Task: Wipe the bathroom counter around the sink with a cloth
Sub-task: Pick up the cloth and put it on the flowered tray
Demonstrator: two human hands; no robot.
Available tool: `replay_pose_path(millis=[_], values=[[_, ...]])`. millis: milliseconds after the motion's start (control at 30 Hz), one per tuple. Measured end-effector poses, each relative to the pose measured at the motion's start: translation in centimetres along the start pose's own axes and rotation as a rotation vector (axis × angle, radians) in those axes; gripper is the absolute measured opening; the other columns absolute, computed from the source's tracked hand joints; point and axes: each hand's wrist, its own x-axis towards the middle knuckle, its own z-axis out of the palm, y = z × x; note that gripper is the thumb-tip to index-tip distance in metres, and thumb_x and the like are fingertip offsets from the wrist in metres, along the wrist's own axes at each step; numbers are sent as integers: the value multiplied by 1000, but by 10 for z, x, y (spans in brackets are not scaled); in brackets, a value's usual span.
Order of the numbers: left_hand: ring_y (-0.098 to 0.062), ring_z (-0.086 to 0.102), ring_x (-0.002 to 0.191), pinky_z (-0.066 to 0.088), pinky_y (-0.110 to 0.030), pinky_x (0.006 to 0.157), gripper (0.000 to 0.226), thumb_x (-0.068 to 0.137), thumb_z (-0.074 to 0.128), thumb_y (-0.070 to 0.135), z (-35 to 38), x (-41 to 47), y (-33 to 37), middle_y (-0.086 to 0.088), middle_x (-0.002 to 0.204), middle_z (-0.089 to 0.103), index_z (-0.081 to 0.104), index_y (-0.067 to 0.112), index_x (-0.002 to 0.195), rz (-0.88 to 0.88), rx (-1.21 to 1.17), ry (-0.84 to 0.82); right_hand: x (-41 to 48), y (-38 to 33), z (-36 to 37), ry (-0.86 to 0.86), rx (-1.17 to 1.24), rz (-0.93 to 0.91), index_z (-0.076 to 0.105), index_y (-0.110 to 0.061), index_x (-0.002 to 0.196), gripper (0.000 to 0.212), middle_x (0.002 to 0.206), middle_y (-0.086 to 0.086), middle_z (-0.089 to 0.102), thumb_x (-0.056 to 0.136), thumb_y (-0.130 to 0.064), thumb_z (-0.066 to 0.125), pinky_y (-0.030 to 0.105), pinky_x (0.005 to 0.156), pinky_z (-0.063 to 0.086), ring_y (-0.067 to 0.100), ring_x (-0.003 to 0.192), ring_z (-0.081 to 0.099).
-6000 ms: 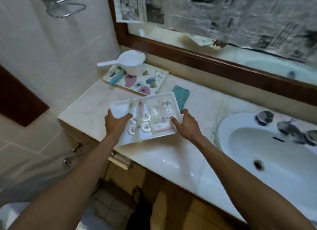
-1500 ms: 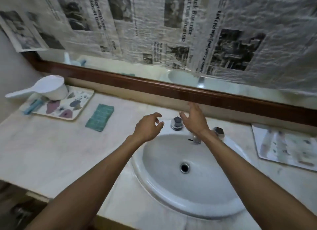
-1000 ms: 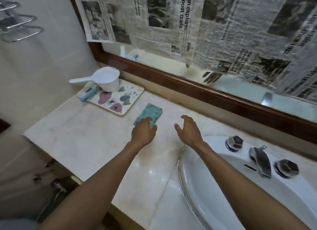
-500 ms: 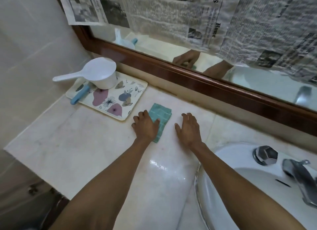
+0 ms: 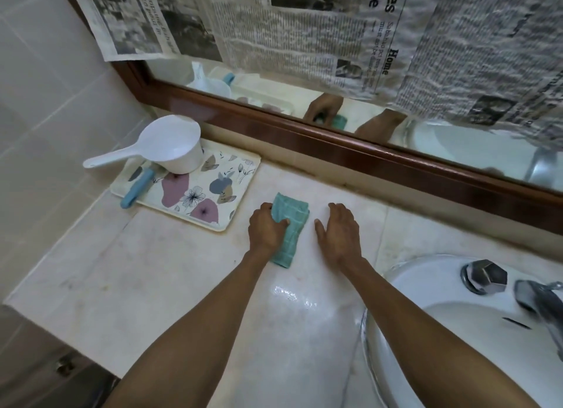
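Head view looks down on a pale marble worktop (image 5: pixel 170 273) with both bare arms reaching forward. The left hand (image 5: pixel 266 229) lies on the near left part of a folded teal cloth (image 5: pixel 291 221), thumb across its top and fingers curled at its left edge, so it appears to be closing on the fabric; whether the cloth is truly pinched or only pressed flat cannot be told. The right hand (image 5: pixel 339 235) rests open and empty on the bare stone just right of the cloth, not touching it. The two hands are apart, the cloth between them and partly under the left one.

The cloth looks soft, light and limp, a checked weave folded into a narrow pad. It should crumple easily and would likely drag or unfold if held by one corner, so a palm spread flat over the middle of the pad seems the better hold for wiping. The glossy patch of worktop nearer the body than the hands may be wet; that is a guess from the shine.

Beyond the left hand sits a flowered tray (image 5: pixel 240 200) carrying a white dipper (image 5: pixel 175 148) and a blue handle whose head is hidden. The sink (image 5: pixel 405 273) lies to the right of the right hand, cut off by the frame edge, its tap blurred. Newspaper covers most of the mirror (image 5: pixel 304 99).
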Motion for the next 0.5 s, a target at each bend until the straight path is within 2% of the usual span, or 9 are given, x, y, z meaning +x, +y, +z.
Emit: replay_pose_path(millis=[133, 300, 433, 500], values=[[-30, 67, 103, 49, -28, 81, 42, 90, 74, 21, -13, 7, 2, -11, 115, 71, 63, 11, 129, 35, -109, -36, 3, -9, 5, -8, -8, 28, 38, -6, 143, 54, 150, 17, 38, 99, -38, 42, 46, 113, 30, 33, 138, 34], [-19, 60, 100, 47, -26, 83, 43, 88, 76, 20, -53, 24, 5, -2, 107, 64, 65, 16, 130, 102, -218, -50, 7, -30, 12, -15, -25, 74, 29, -9, 150, 59, 160, 17, 20, 101, -41, 38, 45, 118, 20, 34, 147, 20], [-18, 62, 102, 47, -16, 66, 42, 89, 75, 19, -97, 50, 1, -1, 112, 66, 64, 13, 130, 144, -261, -42, 18, -59, 20, 13, -26, 79, 27, -9, 151, 60, 161, 18, 16, 101, -41, 38, 46, 119, 19, 35, 148, 17], [-22, 69, 99, 57, -25, 73, 40, 88, 77, 20, -116, 68, -6, -4, 114, 71, 66, 14, 127, 118, -338, -50, 24, -75, 27, 23, -30, 71, 28, -8, 151, 60, 161, 19, 16, 101, -41, 37, 45, 119, 18, 34, 148, 17]])
